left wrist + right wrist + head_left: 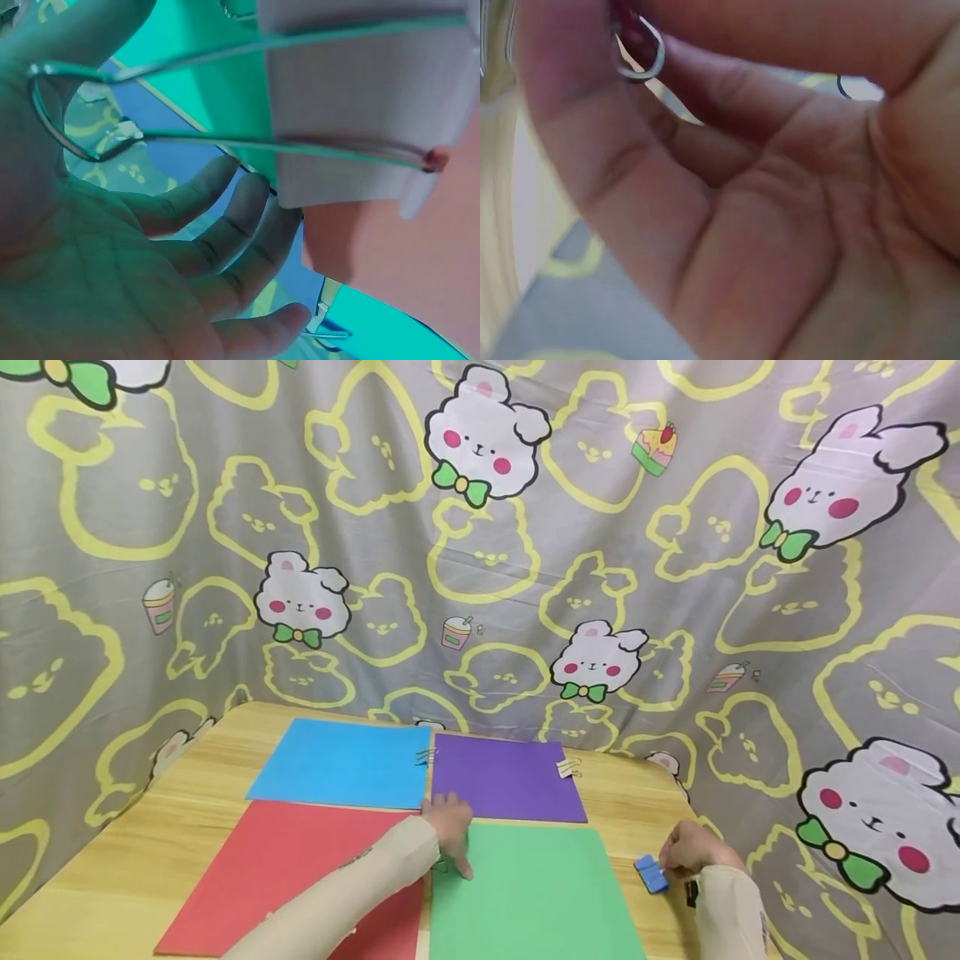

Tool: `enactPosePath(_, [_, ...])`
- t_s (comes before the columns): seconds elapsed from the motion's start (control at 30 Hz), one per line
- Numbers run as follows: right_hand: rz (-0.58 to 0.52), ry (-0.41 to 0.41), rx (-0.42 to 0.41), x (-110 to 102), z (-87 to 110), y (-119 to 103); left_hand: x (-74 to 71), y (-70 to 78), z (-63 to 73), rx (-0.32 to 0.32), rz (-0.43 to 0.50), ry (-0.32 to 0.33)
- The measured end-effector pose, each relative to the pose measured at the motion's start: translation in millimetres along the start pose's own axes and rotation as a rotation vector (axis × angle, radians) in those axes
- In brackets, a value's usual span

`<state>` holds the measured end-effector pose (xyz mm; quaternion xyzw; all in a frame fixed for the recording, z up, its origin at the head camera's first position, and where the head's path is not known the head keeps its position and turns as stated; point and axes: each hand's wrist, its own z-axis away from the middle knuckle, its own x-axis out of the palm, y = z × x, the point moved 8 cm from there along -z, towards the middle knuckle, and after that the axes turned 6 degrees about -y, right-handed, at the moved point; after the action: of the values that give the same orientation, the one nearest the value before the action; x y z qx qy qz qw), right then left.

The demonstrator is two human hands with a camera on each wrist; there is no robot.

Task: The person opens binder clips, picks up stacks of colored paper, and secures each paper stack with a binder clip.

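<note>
My left hand (450, 827) lies over the meeting corners of the coloured sheets, fingers spread and relaxed. Beside its palm, a pale-looking binder clip (360, 112) with long wire handles grips the edge of the red sheet (315, 868); the fingertips come close to the clip, and contact is unclear. The thumb reaches over the green sheet (532, 893). At the right, my right hand (693, 847) pinches a wire handle (649, 64) of a blue binder clip (651, 874). That clip is at the wooden tabletop; whether it touches the wood cannot be told.
Behind lie a blue sheet (345, 764) with a clip (425, 757) on its right edge and a purple sheet (502, 777) bearing a white binder clip (568, 767). A black clip (692, 893) sits beside the right wrist. Patterned curtain (495, 568) surrounds the wooden table (622, 793).
</note>
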<state>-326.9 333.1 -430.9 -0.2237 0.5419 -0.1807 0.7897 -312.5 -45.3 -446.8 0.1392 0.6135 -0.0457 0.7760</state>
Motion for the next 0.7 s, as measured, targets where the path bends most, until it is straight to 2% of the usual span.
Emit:
enactPosePath(0.27, [-0.082, 0.042, -0.064, -6, -13.4, 2, -1.2, -2.8, -9.3, -0.047, -0.005, -0.032])
enactPosePath(0.5, [-0.039, 0.037, -0.035, -8, -12.7, 10, -2.8, -1.5, -10.0, -0.049, 0.004, -0.051])
enactPosePath(0.7, [-0.071, -0.002, 0.016, -5, -12.2, 19, -1.2, -4.3, -10.4, -0.044, 0.022, -0.075])
